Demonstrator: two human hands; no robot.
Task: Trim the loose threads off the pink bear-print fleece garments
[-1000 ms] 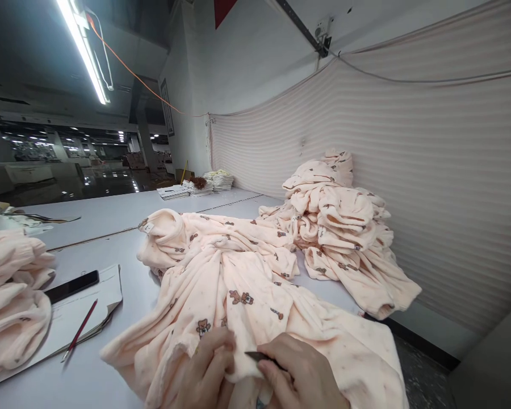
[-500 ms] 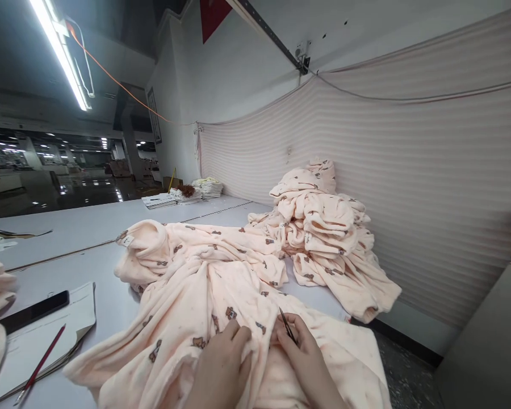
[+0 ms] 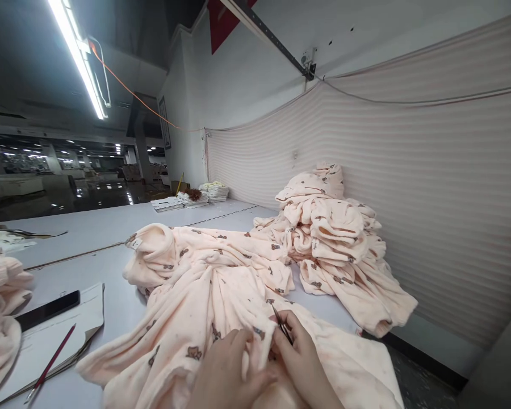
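A pale pink fleece garment [image 3: 204, 295] with small brown bears lies crumpled across the white table [image 3: 93, 227] in front of me. My left hand [image 3: 227, 372] pinches a fold of it near the bottom edge of the view. Just to its right, my right hand [image 3: 300, 358] holds small dark thread snips [image 3: 281, 324], whose tips point up and left over the cloth beside my left fingers.
A heap of like pink garments [image 3: 336, 238] is stacked at the right by the striped fabric wall. More pink cloth [image 3: 0, 318] sits at far left. A black phone [image 3: 46, 309] and a red pencil [image 3: 51, 360] lie on papers [image 3: 80, 318].
The view shifted slightly right and down. My hands have stayed on the garment, drawing closer together, with the snips still raised over the fold.
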